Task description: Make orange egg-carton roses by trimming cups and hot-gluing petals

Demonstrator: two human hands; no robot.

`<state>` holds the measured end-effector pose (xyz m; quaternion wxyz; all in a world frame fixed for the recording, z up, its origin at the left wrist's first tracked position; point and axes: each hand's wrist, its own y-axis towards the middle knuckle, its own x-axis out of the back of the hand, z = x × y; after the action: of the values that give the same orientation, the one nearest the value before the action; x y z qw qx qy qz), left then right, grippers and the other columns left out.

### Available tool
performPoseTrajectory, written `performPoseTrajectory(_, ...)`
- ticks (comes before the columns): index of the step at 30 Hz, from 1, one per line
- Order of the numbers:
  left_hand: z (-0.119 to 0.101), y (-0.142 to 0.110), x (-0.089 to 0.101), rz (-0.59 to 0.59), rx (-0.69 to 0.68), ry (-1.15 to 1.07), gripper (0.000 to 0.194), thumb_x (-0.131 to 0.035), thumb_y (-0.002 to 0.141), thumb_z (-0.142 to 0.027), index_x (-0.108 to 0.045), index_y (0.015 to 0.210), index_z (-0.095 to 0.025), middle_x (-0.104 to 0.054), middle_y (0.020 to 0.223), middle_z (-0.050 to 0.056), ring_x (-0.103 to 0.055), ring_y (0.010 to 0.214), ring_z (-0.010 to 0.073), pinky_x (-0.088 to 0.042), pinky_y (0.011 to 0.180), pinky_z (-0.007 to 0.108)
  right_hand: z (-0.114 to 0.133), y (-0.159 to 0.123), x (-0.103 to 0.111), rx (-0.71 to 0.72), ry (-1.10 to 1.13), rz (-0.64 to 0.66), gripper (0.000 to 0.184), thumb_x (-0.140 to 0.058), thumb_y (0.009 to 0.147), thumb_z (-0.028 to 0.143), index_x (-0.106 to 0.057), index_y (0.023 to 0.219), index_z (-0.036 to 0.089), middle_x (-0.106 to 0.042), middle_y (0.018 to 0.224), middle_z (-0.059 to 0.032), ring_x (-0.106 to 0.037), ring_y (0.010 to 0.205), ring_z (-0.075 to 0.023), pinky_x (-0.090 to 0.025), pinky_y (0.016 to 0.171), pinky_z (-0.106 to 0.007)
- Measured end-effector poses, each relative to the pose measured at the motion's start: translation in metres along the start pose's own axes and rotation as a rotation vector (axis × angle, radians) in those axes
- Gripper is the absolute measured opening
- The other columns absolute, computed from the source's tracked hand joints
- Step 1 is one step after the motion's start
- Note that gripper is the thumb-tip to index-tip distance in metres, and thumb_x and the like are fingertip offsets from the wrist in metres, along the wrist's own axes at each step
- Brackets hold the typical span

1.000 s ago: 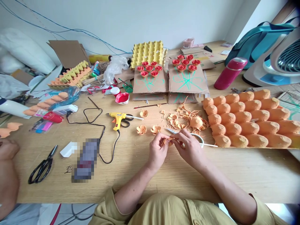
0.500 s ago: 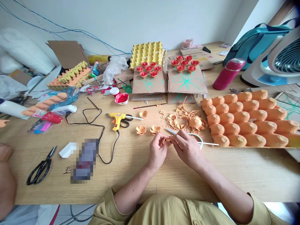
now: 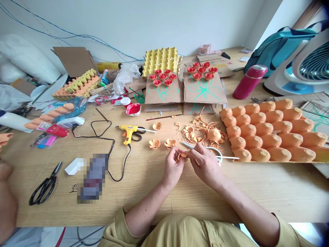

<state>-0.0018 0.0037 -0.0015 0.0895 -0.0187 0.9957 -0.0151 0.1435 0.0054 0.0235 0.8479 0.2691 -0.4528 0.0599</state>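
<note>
Between the fingertips of both hands is a small orange egg-carton flower (image 3: 182, 156), partly covered by the fingers. My left hand (image 3: 172, 166) grips it from the left. My right hand (image 3: 207, 163) pinches its right edge. Scissors (image 3: 188, 145) lie just beyond, their pale handles partly behind my right hand, and a thin white stick (image 3: 230, 157) pokes out to its right. Farther off are three finished-looking orange flower cups (image 3: 154, 143), one behind the other two. Orange carton scraps (image 3: 199, 128) are scattered past my right hand.
An orange egg tray (image 3: 269, 132) fills the right side. A yellow glue gun (image 3: 130, 133) trails its black cord on the left, near black-handled scissors (image 3: 45, 187). Red flowers on cardboard (image 3: 164, 94) and red paint (image 3: 133, 109) stand behind. Another person's arm (image 3: 7, 202) is at left.
My hands stay nearly in place, with the egg-carton flower turned slightly between the fingers. At the far left, more of an orange carton piece has come into view above the other person's hand.
</note>
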Motion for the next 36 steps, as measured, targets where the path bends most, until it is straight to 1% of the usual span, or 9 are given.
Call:
performPoseTrajectory(5, 0.001, 0.002, 0.0, -0.023, 0.018, -0.054, 0.015, -0.07, 0.079, -0.021, -0.055, 0.083, -0.018, -0.056, 0.076, -0.003, -0.054, 0.069, 0.0095, -0.047, 0.067, 0.02, 0.0, 0.001, -0.004, -0.037, -0.041, 0.03, 0.018, -0.051, 0.097, 0.016, -0.068, 0.098, 0.018, -0.057, 0.087, -0.0054, -0.057, 0.069, -0.0173, -0.04, 0.06, -0.026)
performPoseTrajectory(9, -0.003, 0.006, 0.008, -0.114, -0.011, -0.018, 0.016, -0.069, 0.081, -0.023, -0.056, 0.089, -0.019, -0.059, 0.083, -0.002, -0.06, 0.075, 0.0098, -0.048, 0.071, 0.02, -0.003, 0.001, -0.004, -0.083, -0.071, 0.044, 0.017, -0.052, 0.097, 0.017, -0.063, 0.11, 0.016, -0.063, 0.095, -0.0068, -0.062, 0.074, -0.0178, -0.041, 0.061, -0.027)
performPoseTrajectory(15, -0.014, 0.012, 0.02, -0.184, -0.017, -0.108, 0.02, -0.073, 0.078, -0.026, -0.056, 0.086, -0.019, -0.06, 0.083, -0.002, -0.057, 0.069, 0.0077, -0.046, 0.064, 0.018, -0.004, 0.003, 0.02, -0.102, -0.196, 0.113, 0.023, -0.046, 0.102, 0.024, -0.067, 0.093, 0.02, -0.064, 0.087, -0.0039, -0.06, 0.07, -0.0163, -0.037, 0.061, -0.027)
performPoseTrajectory(21, -0.02, 0.01, 0.024, -0.101, 0.054, -0.165, 0.026, -0.072, 0.081, -0.037, -0.056, 0.094, -0.02, -0.063, 0.084, 0.0, -0.05, 0.058, 0.0053, -0.035, 0.049, 0.015, -0.006, -0.013, 0.05, -0.166, -0.144, 0.129, 0.022, -0.049, 0.1, 0.027, -0.067, 0.089, 0.021, -0.062, 0.082, -0.0025, -0.058, 0.064, -0.0138, -0.037, 0.056, -0.024)
performPoseTrajectory(24, -0.022, 0.009, 0.027, -0.097, 0.1, -0.176, 0.03, -0.071, 0.082, -0.04, -0.056, 0.098, -0.02, -0.064, 0.084, 0.001, -0.048, 0.057, 0.0044, -0.031, 0.048, 0.014, -0.02, -0.028, 0.063, -0.201, -0.091, 0.037, 0.022, -0.048, 0.1, 0.026, -0.068, 0.094, 0.021, -0.063, 0.089, -0.0047, -0.058, 0.065, -0.0135, -0.044, 0.061, -0.025)
performPoseTrajectory(27, -0.024, 0.007, 0.028, -0.065, 0.126, -0.186, 0.033, -0.071, 0.083, -0.041, -0.056, 0.102, -0.02, -0.063, 0.088, 0.001, -0.049, 0.059, 0.0045, -0.033, 0.048, 0.014, -0.038, -0.04, 0.069, -0.239, -0.181, -0.067, 0.021, -0.048, 0.097, 0.022, -0.069, 0.099, 0.02, -0.061, 0.086, -0.0063, -0.061, 0.073, -0.0184, -0.047, 0.066, -0.028)
performPoseTrajectory(30, -0.023, 0.003, 0.025, 0.026, 0.145, -0.164, 0.035, -0.071, 0.083, -0.039, -0.056, 0.109, -0.021, -0.062, 0.092, 0.001, -0.051, 0.062, 0.0051, -0.038, 0.052, 0.016, -0.051, -0.046, 0.066, -0.298, -0.251, -0.108, 0.018, -0.049, 0.095, 0.021, -0.067, 0.096, 0.02, -0.062, 0.086, -0.0066, -0.06, 0.071, -0.0191, -0.047, 0.064, -0.03)
performPoseTrajectory(34, -0.02, -0.004, 0.019, 0.142, 0.156, -0.08, 0.049, -0.078, 0.074, -0.025, -0.054, 0.116, -0.021, -0.064, 0.098, 0.002, -0.061, 0.078, 0.0091, -0.049, 0.071, 0.021, -0.059, -0.045, 0.048, -0.327, -0.336, -0.145, 0.016, -0.052, 0.094, 0.026, -0.066, 0.088, 0.021, -0.062, 0.084, -0.0058, -0.058, 0.07, -0.0195, -0.042, 0.061, -0.03)
performPoseTrajectory(36, -0.018, -0.006, 0.017, 0.177, 0.166, -0.057, 0.052, -0.078, 0.072, -0.018, -0.053, 0.117, -0.02, -0.064, 0.096, 0.002, -0.063, 0.08, 0.0099, -0.052, 0.078, 0.024, -0.061, -0.042, 0.039, -0.309, -0.39, -0.155, 0.018, -0.054, 0.095, 0.028, -0.067, 0.086, 0.021, -0.061, 0.083, -0.006, -0.057, 0.072, -0.0202, -0.041, 0.064, -0.031)
